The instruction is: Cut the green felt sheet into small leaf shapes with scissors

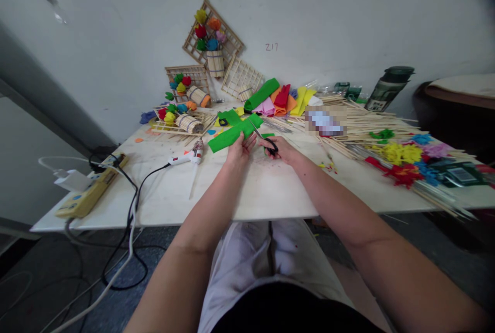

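Note:
My left hand pinches the near edge of a strip of green felt that lies on the white table. My right hand grips black-handled scissors, its fingers through the loops. The blades point up and left into the green felt, right beside my left fingers. A second green piece lies just behind the strip.
A glue gun with its cable lies left of my hands, and a yellow power strip sits at the table's left edge. Folded coloured felt, bamboo sticks, felt flowers, wooden lattice frames and a dark bottle crowd the back and right.

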`<action>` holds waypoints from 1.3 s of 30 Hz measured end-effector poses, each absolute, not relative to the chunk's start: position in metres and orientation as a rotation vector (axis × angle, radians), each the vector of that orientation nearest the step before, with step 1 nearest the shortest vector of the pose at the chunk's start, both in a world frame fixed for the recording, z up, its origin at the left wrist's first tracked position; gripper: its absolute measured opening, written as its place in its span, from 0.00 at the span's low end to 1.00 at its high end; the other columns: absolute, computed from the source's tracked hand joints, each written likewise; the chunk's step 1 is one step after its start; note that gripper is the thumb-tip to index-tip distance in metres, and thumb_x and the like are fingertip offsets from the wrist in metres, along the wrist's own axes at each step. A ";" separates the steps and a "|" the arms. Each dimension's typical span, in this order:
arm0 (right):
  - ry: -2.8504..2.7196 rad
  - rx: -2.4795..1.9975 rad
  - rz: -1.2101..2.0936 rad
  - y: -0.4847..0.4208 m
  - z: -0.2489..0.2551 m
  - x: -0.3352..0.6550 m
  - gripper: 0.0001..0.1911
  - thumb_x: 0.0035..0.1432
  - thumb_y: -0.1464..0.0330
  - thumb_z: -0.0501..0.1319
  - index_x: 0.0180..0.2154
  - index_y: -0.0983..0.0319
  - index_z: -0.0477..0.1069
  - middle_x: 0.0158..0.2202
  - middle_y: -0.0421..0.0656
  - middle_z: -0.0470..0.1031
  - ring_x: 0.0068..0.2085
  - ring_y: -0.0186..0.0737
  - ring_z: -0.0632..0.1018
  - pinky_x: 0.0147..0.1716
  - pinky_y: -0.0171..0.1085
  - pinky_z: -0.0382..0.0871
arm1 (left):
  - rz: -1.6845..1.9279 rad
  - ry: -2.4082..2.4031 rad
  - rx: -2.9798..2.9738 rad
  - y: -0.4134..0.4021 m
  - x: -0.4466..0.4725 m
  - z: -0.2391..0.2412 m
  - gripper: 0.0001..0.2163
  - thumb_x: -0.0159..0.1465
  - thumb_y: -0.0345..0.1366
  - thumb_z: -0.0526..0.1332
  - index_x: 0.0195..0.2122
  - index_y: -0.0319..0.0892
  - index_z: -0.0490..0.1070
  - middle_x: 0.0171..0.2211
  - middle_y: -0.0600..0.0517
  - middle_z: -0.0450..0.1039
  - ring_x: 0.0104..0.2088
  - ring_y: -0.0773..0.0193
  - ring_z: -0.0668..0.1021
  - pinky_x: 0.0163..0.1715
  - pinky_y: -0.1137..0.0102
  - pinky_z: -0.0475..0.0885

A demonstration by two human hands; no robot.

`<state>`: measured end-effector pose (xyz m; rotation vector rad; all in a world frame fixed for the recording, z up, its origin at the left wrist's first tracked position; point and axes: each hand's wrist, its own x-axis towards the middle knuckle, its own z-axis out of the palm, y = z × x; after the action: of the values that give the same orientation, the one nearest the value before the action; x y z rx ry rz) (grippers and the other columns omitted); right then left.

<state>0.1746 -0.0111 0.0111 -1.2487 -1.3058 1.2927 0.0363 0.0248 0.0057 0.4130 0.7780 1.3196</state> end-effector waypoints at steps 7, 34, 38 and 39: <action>-1.306 -1.265 1.271 -0.004 0.004 0.177 0.13 0.53 0.62 0.64 0.25 0.63 0.67 0.14 0.35 0.65 0.13 0.25 0.62 0.11 0.26 0.52 | 1.325 0.762 0.409 0.026 0.037 0.004 0.10 0.68 0.32 0.57 0.49 0.37 0.71 0.44 0.40 0.79 0.43 0.60 0.82 0.40 0.71 0.77; -1.335 -1.212 1.212 -0.006 0.006 0.171 0.15 0.48 0.65 0.64 0.18 0.63 0.63 0.10 0.35 0.60 0.12 0.25 0.58 0.11 0.28 0.48 | 1.373 0.759 0.338 0.032 0.034 0.003 0.04 0.68 0.30 0.56 0.40 0.38 0.70 0.39 0.44 0.80 0.42 0.60 0.82 0.39 0.72 0.77; -1.324 -1.240 1.203 -0.007 0.008 0.170 0.13 0.47 0.66 0.64 0.18 0.62 0.64 0.10 0.35 0.60 0.12 0.25 0.58 0.11 0.28 0.49 | 1.384 0.739 0.344 0.031 0.033 0.002 0.04 0.67 0.29 0.56 0.36 0.38 0.69 0.36 0.44 0.80 0.41 0.60 0.83 0.39 0.72 0.77; -1.321 -1.242 1.203 -0.006 0.008 0.170 0.13 0.47 0.66 0.64 0.18 0.62 0.63 0.10 0.35 0.60 0.12 0.26 0.58 0.11 0.28 0.49 | 1.387 0.736 0.343 0.031 0.033 0.002 0.04 0.67 0.29 0.56 0.35 0.38 0.69 0.36 0.43 0.80 0.41 0.60 0.82 0.40 0.71 0.77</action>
<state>0.1702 -0.0064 0.0076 -1.2417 -1.3215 1.2031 0.0332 0.0315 0.0024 0.3428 0.7362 1.3872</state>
